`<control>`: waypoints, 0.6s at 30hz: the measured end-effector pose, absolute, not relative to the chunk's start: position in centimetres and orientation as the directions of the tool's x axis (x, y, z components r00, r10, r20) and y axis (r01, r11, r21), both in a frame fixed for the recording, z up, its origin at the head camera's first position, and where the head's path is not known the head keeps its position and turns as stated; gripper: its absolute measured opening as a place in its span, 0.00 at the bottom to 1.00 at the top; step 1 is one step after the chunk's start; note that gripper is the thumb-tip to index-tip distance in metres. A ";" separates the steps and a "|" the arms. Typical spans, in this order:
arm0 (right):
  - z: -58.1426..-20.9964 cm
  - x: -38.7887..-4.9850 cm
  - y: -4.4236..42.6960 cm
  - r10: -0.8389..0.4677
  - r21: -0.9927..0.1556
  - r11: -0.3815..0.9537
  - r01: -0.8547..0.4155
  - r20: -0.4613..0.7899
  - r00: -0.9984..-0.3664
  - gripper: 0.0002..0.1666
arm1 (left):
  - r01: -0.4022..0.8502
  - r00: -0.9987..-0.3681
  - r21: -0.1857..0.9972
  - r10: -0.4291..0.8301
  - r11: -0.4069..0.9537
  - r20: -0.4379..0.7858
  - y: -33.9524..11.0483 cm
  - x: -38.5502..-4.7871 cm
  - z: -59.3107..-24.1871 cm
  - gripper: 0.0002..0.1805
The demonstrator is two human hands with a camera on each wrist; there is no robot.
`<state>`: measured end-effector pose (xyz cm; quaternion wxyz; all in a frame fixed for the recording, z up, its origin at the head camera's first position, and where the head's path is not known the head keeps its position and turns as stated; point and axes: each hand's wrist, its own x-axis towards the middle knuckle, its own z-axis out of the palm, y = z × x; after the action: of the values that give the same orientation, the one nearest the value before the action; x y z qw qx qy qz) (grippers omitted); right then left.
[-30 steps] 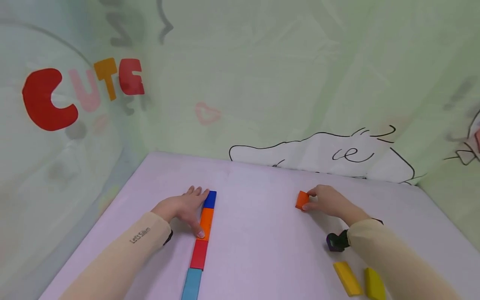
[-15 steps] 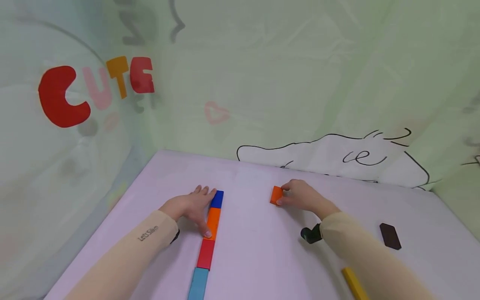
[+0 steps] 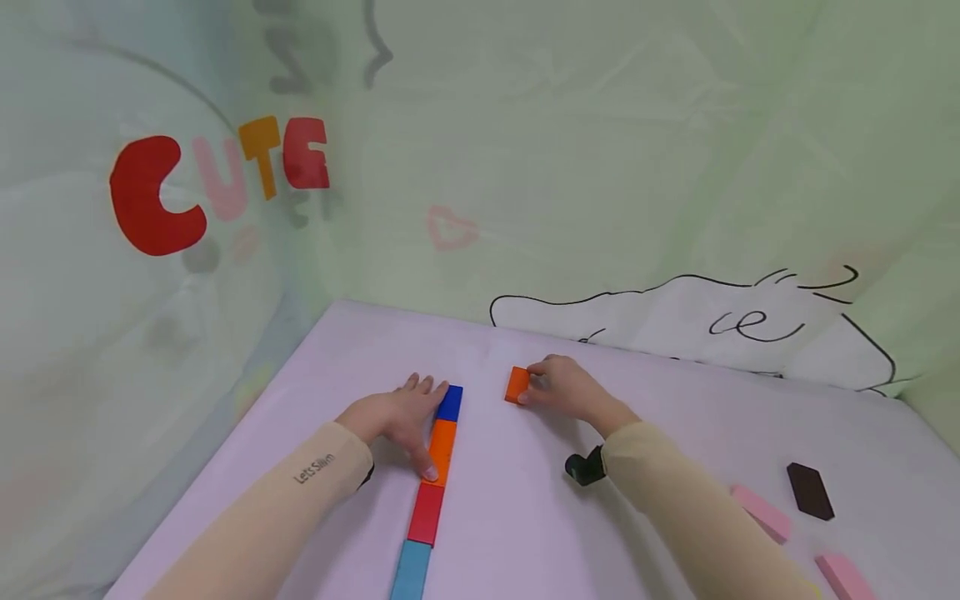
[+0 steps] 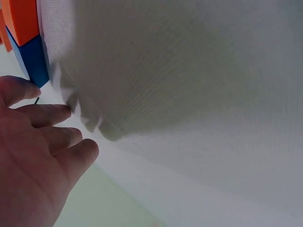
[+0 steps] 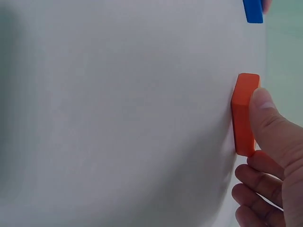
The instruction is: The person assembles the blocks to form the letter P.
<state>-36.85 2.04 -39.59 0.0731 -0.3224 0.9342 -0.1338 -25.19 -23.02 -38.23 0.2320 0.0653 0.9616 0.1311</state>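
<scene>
Nearest, on the near side of the left hand (image 3: 397,417): light-blue block (image 3: 411,571), then red block (image 3: 426,514), end to end. Left hand spread, thumb on first orange block (image 3: 443,442), fingertip touching blue block (image 3: 450,403) directly beyond. Right hand (image 3: 566,387), opposite: thumb and fingers pinch second orange block (image 3: 515,385), near blue block but apart.

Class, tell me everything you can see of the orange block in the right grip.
The orange block is plain and evenly coloured, with flat faces meeting at straight edges. It looks smooth and hard; whether it is wood or plastic cannot be told. The right grip pinches it from the right. It is apart from the blue block, to its right. Whether it touches the table is unclear.
</scene>
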 end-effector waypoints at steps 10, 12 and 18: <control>-40.2 -37.5 -1.7 -0.624 -0.342 0.744 -0.573 -0.050 -0.780 0.32 | 0.049 -0.884 0.254 0.160 0.966 -0.439 -22.9 -25.5 -38.3 0.67; -40.2 -37.5 -2.5 -0.630 -0.344 0.739 -0.579 -0.049 -0.775 0.32 | 0.046 -0.883 0.247 0.155 0.968 -0.443 -22.9 -25.5 -38.3 0.67; -40.3 -37.6 -4.5 -0.643 -0.350 0.725 -0.593 -0.038 -0.765 0.31 | 0.027 -0.884 0.236 0.133 0.971 -0.447 -22.8 -25.5 -38.1 0.67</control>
<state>-37.61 -4.48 -40.30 0.0785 -0.3340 0.9255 -0.1606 -25.49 -22.79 -38.08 0.2368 0.0415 0.9642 0.1120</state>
